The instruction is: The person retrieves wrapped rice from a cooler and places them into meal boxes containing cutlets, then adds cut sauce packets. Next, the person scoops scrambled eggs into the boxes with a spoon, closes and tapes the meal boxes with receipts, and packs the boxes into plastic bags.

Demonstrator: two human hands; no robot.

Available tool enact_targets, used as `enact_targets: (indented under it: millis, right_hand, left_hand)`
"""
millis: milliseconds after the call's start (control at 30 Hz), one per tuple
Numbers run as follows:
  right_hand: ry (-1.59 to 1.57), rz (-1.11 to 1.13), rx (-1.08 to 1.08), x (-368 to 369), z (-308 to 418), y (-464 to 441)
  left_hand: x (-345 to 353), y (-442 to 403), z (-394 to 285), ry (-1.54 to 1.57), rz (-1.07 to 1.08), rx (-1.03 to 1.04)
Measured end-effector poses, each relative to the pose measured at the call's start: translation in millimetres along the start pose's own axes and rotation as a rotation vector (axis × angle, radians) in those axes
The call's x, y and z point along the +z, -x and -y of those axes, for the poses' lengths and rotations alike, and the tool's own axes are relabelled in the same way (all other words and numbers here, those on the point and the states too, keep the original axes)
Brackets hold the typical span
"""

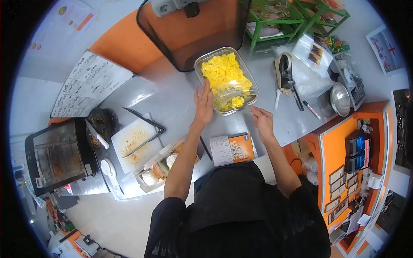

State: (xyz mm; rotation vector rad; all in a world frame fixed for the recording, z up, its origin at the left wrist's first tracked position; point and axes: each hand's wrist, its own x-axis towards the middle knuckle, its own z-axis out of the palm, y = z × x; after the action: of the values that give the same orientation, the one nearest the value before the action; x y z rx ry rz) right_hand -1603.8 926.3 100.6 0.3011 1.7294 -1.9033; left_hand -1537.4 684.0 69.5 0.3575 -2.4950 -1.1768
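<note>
Looking down from the head view, we see our counter (175, 96) with a clear tray (257, 86) of yellow scrambled food (226, 73) near its far edge, just before a black-framed panel (170, 43). Our left hand (204, 105) lies with fingers extended against the tray's left side, gripping nothing that we can make out. Our right hand (261, 120) pinches the handle of a spoon (248, 103), its bowl in the tray's near right corner under a yellow lump. At the counter's near edge we have an orange box (243, 147), a paper slip (221, 150) on it; toward the left end, a white cutting board (129, 150) bearing black tongs (148, 121).
</note>
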Motion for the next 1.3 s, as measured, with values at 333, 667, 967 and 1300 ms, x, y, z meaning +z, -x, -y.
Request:
enact_targets:
  millis: [333,667,967,1300]
  right_hand:
    - [-0.019,-0.013,-0.144,1.0,22.4,37.2]
    - [0.173,0.435,0.146,114.0,-10.4,167.3]
    - [0.280,0.996,0.362,244.5,-173.4,247.4]
    - [0.433,0.956,0.137,270.7,-240.4,265.8]
  left_hand:
    - [-132.7,172.7,-110.8,0.615,0.076,-0.194]
    - [-235.1,427.7,9.5,-0.368,-0.669,-0.841]
    - [-234.4,452.8,58.6,-0.594,-0.346,-0.930]
    - [-230.7,465.2,77.9,-0.384,-0.370,-0.785]
